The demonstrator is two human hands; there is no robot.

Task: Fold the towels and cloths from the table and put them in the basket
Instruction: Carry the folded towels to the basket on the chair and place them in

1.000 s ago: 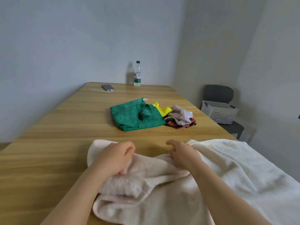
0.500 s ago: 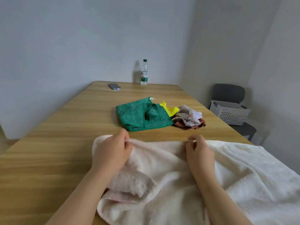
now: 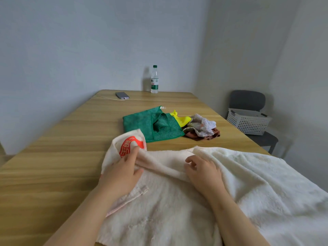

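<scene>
A large white towel (image 3: 248, 183) lies crumpled over the near end of the wooden table (image 3: 53, 166) and hangs off its right side. My left hand (image 3: 122, 173) pinches a corner of it that is turned up, showing a red-orange print. My right hand (image 3: 204, 173) rests on a ridge of the towel with its fingers curled and apart. Farther off lie a green cloth (image 3: 142, 123), a yellow cloth (image 3: 181, 119), a pale patterned cloth (image 3: 202, 126) and a reddish-brown cloth (image 3: 207, 136). The white basket (image 3: 248, 121) stands on a chair to the right.
A water bottle (image 3: 154, 79) stands at the table's far edge, with a phone (image 3: 122, 95) on a cable to its left. The grey chair (image 3: 248, 102) under the basket is beside the table's right edge, near the wall corner.
My left hand has lifted and turned the towel's corner up, which uncovers the red-orange print. My right hand has loosened from its pinch and now lies on the towel. The view shifted left.
</scene>
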